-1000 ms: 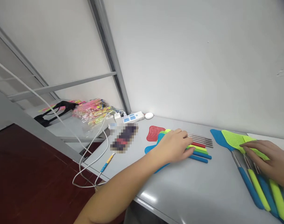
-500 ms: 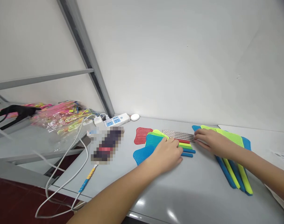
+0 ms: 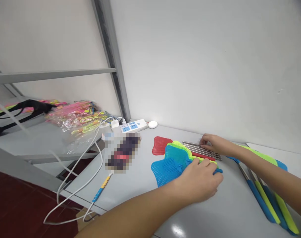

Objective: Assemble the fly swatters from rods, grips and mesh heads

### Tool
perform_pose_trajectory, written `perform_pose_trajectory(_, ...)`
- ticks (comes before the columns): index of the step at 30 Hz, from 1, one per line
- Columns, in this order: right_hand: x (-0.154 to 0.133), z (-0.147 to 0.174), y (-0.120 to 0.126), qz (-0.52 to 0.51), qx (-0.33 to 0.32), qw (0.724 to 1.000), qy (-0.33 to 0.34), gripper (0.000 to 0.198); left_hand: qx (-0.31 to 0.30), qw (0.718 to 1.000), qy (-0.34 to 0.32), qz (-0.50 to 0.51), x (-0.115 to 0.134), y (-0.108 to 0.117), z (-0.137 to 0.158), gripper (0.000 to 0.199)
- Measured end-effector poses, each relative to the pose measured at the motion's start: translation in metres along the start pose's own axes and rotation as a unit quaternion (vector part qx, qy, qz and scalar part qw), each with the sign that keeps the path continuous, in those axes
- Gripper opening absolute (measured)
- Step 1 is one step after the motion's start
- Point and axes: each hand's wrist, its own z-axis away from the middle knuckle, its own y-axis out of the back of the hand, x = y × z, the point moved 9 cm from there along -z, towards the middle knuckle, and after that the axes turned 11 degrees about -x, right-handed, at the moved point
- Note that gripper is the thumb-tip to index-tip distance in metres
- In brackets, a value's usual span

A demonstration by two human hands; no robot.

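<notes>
Several fly swatters lie fanned out on the grey table: a red head, a teal head and a blue fly swatter in front. My left hand is closed over the blue handles, with one blue handle end sticking out past the fingers. Behind them lies a row of thin metal rods. My right hand has its fingertips closed on these rods. Under my right forearm rest assembled fly swatters with blue and yellow-green handles, their heads partly hidden.
A blurred-out phone-like object with a white cable lies on the left. Behind it are a power strip and a white oval object. Bagged colourful items fill a shelf beside a metal post.
The view has swung left, so things sit further right. My left hand has shifted toward the handle ends, uncovering more of the swatter heads. My right hand has moved left onto the rods.
</notes>
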Motion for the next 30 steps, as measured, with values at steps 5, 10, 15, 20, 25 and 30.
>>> perform_pose_trajectory(5, 0.016, 0.014, 0.008, 0.017, 0.063, 0.995, -0.074, 0.023, -0.012, 1.0, 0.001, 0.006, -0.002, -0.003, 0.0, 0.019)
perform_pose_trajectory(10, 0.025, 0.081, 0.025, 0.04, 0.174, 0.974, -0.142, 0.023, -0.023, 1.0, -0.001, 0.016, 0.001, -0.011, -0.003, 0.026)
perform_pose_trajectory(15, 0.019, 0.162, 0.021, 0.102, 0.252, 0.955, -0.123, 0.02, -0.027, 0.999, 0.045, 0.008, -0.007, -0.008, -0.005, 0.024)
perform_pose_trajectory(20, 0.026, 0.196, 0.016, 0.105, 0.266, 0.952, -0.113, 0.017, -0.068, 0.994, 0.08, 0.003, -0.011, -0.013, -0.009, 0.02)
perform_pose_trajectory(25, 0.022, 0.21, 0.028, 0.105, 0.291, 0.945, -0.111, 0.02, -0.077, 0.99, 0.115, 0.006, -0.012, -0.011, -0.012, 0.019)
perform_pose_trajectory(30, 0.0, 0.201, 0.023, 0.099, 0.284, 0.953, -0.029, 0.015, -0.11, 0.982, 0.152, 0.003, -0.022, -0.014, -0.011, 0.022)
